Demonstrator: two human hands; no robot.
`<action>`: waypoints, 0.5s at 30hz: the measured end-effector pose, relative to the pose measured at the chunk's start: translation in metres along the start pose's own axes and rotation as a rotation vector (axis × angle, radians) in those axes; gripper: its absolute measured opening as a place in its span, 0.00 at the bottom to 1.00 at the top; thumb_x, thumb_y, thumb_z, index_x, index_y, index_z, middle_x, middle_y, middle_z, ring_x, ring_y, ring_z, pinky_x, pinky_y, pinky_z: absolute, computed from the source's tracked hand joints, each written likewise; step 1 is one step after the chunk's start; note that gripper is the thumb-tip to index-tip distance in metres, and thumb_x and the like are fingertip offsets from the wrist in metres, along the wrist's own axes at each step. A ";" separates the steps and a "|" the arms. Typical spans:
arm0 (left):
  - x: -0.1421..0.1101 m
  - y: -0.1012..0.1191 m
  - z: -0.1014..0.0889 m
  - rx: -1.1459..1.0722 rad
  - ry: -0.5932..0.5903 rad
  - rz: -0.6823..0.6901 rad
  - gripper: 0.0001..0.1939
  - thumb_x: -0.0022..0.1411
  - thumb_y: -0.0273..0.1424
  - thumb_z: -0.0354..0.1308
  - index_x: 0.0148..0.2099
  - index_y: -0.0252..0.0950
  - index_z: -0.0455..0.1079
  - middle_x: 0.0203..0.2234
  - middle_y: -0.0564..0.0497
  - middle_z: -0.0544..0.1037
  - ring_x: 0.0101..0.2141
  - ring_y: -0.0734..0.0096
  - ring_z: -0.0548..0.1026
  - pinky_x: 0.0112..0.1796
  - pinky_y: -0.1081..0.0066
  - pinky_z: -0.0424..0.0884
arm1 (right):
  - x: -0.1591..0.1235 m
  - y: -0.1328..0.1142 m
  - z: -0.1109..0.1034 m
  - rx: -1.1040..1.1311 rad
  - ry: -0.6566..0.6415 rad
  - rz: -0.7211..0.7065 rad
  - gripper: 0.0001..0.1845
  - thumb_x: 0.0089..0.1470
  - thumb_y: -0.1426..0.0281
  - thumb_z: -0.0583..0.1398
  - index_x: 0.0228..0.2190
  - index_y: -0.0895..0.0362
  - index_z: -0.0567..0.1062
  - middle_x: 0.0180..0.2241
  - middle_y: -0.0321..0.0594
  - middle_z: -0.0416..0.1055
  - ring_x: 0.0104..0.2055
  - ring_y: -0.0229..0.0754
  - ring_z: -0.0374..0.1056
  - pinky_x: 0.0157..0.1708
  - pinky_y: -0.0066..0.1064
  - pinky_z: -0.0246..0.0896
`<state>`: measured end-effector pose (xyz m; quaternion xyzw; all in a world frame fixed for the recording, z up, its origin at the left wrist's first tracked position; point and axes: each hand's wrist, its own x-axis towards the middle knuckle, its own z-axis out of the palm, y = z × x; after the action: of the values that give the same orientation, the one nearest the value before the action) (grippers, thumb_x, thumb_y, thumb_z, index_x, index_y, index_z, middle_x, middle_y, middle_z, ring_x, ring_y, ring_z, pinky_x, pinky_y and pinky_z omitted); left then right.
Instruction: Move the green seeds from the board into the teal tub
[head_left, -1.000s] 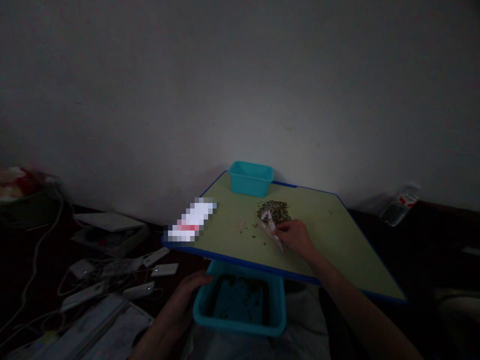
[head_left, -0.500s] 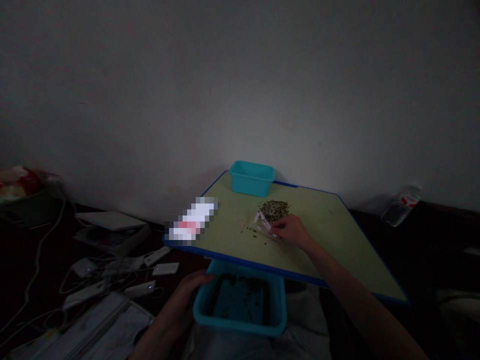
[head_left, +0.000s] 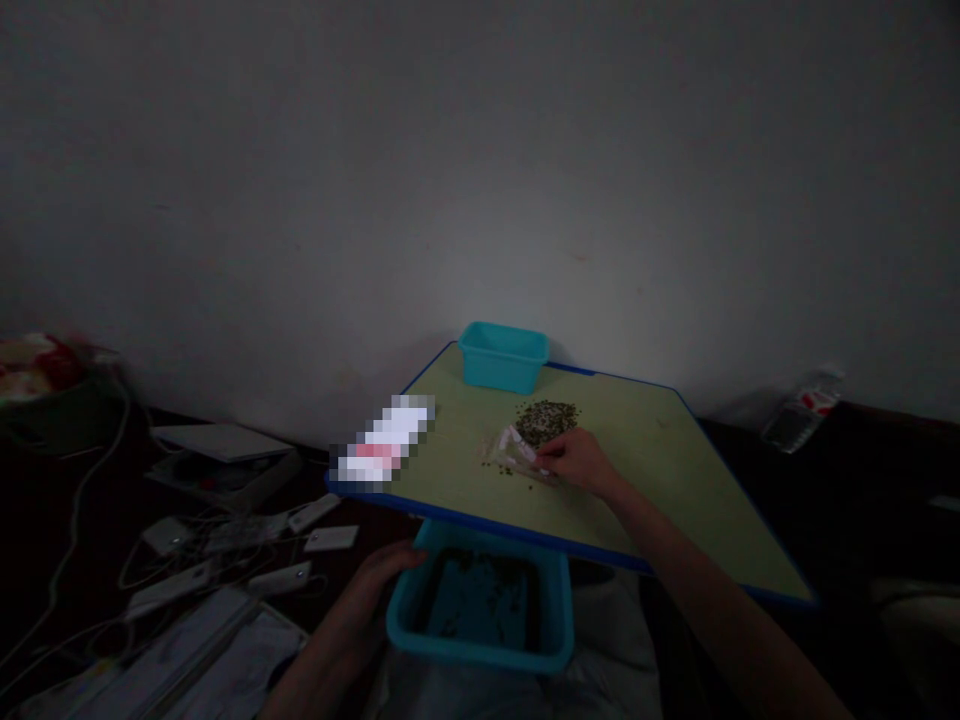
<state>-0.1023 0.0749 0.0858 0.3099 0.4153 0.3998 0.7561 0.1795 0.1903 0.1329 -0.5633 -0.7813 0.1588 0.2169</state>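
Note:
My right hand (head_left: 576, 459) pinches the edge of a small clear plastic bag (head_left: 510, 452) with pale marks on it, just above the table (head_left: 630, 510). Right behind the bag lies a pile of small dark grains or seeds (head_left: 551, 415), with several loose ones scattered nearer the front edge. My left hand (head_left: 386, 575) grips the left rim of a blue plastic bin (head_left: 555, 620), its thumb over the rim. The bin rests on my lap below the table's front edge, with dark bits along its inside bottom.
A second blue bin (head_left: 501, 370) stands at the table's back left. A bright, blurred-out slab (head_left: 386, 445) lies along the left edge. Chargers and cables (head_left: 247, 540) spread over the floor at left; a plastic bottle (head_left: 802, 410) leans by the wall at right.
My right hand has shifted slightly left with the plastic bag, which now lies a little further left in front of the pile. My left hand and the bin have stayed put.

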 end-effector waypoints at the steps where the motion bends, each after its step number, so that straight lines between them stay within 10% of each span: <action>1: 0.000 -0.001 -0.001 -0.004 0.008 -0.003 0.12 0.51 0.31 0.53 0.38 0.38 0.74 0.30 0.48 0.81 0.34 0.54 0.76 0.40 0.58 0.69 | 0.000 0.000 0.000 0.003 0.002 -0.001 0.11 0.42 0.64 0.59 0.29 0.51 0.79 0.25 0.33 0.76 0.25 0.37 0.68 0.26 0.25 0.56; 15: 0.000 -0.001 -0.002 -0.022 0.005 -0.004 0.14 0.51 0.31 0.54 0.40 0.36 0.74 0.31 0.45 0.81 0.35 0.53 0.77 0.41 0.57 0.69 | 0.004 0.000 0.004 0.022 -0.010 -0.027 0.11 0.43 0.64 0.59 0.30 0.52 0.79 0.25 0.33 0.76 0.26 0.36 0.68 0.27 0.25 0.57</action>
<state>-0.1037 0.0747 0.0839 0.2997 0.4135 0.4035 0.7592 0.1760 0.1940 0.1299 -0.5497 -0.7880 0.1672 0.2214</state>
